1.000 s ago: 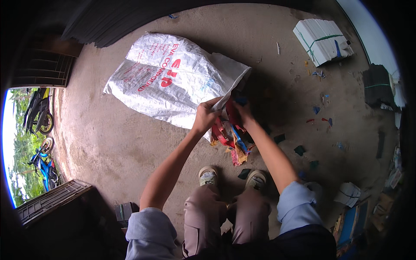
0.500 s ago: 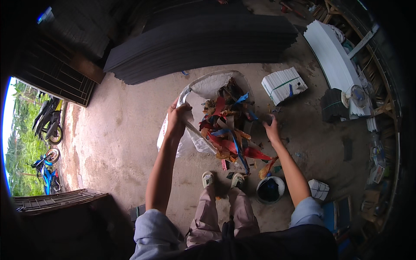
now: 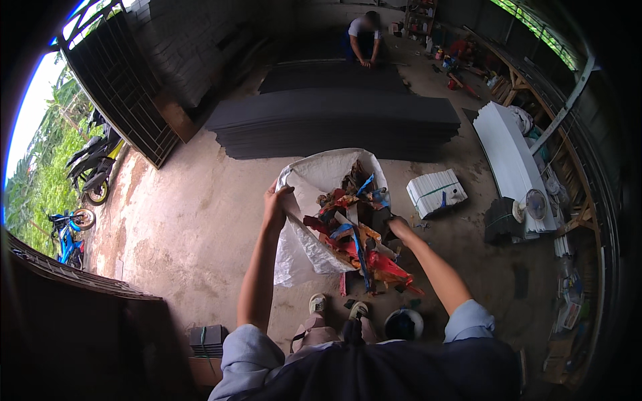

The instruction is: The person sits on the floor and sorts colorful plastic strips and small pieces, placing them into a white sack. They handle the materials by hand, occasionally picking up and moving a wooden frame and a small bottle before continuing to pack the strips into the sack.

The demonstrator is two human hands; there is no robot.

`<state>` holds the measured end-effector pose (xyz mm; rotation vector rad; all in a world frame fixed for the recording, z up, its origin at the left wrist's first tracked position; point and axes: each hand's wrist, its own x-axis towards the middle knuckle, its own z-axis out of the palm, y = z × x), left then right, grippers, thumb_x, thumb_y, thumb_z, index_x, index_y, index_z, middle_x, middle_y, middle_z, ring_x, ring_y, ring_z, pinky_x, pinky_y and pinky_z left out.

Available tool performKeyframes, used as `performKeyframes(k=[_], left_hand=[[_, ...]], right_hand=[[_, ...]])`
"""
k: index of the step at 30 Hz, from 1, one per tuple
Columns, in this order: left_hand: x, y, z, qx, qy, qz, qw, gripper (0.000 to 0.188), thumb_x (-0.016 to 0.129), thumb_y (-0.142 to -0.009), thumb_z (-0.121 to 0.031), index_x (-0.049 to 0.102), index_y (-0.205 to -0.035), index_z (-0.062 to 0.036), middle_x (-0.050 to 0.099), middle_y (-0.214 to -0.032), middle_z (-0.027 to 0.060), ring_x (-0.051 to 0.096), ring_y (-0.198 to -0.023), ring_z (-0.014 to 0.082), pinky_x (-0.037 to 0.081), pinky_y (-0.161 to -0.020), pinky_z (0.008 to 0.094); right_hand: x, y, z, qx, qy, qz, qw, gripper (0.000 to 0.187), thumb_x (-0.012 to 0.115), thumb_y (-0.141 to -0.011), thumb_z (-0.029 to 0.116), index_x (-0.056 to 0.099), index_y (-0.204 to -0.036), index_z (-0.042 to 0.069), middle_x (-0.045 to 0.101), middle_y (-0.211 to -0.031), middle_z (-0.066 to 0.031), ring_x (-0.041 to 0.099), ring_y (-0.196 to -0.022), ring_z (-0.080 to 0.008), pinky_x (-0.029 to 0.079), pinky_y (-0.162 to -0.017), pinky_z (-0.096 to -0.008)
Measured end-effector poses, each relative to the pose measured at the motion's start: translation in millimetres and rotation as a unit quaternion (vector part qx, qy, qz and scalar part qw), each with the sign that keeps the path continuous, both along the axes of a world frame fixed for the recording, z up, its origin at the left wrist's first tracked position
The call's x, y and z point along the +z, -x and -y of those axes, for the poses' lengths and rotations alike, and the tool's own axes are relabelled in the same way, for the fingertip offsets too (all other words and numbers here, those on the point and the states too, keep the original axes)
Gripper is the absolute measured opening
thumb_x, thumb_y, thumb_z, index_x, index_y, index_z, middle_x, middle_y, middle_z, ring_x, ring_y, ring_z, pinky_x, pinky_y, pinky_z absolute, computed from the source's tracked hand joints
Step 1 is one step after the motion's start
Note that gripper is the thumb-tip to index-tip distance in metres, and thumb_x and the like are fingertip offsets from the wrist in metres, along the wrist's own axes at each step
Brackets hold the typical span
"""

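Basically a white woven sack (image 3: pixel 304 244), mouth held open and tilted, hanging above the concrete floor (image 3: pixel 194 227) in front of the person's feet. It's stuffed with colourful scraps (image 3: pixel 354 230), red, blue and orange strips and offcuts, some spilling over the lower lip toward the shoes.

Left hand (image 3: pixel 275 204) is clenched on the sack's rim at the upper left edge, fabric bunched in the fist. Right hand (image 3: pixel 398 227) is down at the right side of the mouth among the scraps; fingers are hidden by the pile, so whether it grips the rim or just presses on scraps, cannot tell.

Handling guess: sack cloth is soft and floppy with no shape of its own, probably a bit slick, so it sags wherever it isn't held. Contents look light and loose, likely to slide out if the mouth tips further. Best hold looks like the rim, gathered in a fist on two opposite sides, or the bottom corners for lifting.

Around it: a white strapped bundle (image 3: pixel 438 192) lies just right of the sack on the floor. A dark bucket (image 3: pixel 403 324) sits near the right foot. A big stack of dark sheets (image 3: pixel 334 123) lies beyond the sack, with another person (image 3: pixel 363 37) bent over at the far end. Motorbikes (image 3: pixel 90 170) are parked outside, left.
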<state>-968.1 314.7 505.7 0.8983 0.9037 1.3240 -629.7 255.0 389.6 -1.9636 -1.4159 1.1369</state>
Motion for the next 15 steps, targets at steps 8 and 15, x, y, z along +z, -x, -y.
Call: performKeyframes(k=[8, 15], left_hand=[[-33, 96, 0, 0.152, 0.019, -0.078, 0.985, 0.037, 0.06, -0.076, -0.01, 0.057, -0.112, -0.0028, 0.061, -0.084, 0.0014, 0.054, -0.074, 0.0093, 0.043, -0.068, 0.0235], [-52, 102, -6, 0.176, 0.063, -0.096, 0.978, 0.035, 0.056, -0.078, -0.005, 0.057, -0.113, 0.0014, 0.062, -0.101, 0.008, 0.057, -0.087, 0.0143, 0.043, -0.078, 0.0266]], right_hand=[[143, 28, -58, -0.101, -0.159, -0.133, 0.973, 0.043, 0.051, -0.079, 0.029, 0.058, -0.099, -0.008, 0.06, -0.098, -0.013, 0.053, -0.096, -0.019, 0.037, -0.086, -0.0331], [129, 16, -82, -0.036, -0.092, -0.102, 0.99, 0.033, 0.052, -0.079, 0.024, 0.06, -0.092, -0.004, 0.06, -0.094, -0.0083, 0.051, -0.093, -0.0154, 0.035, -0.087, -0.032]])
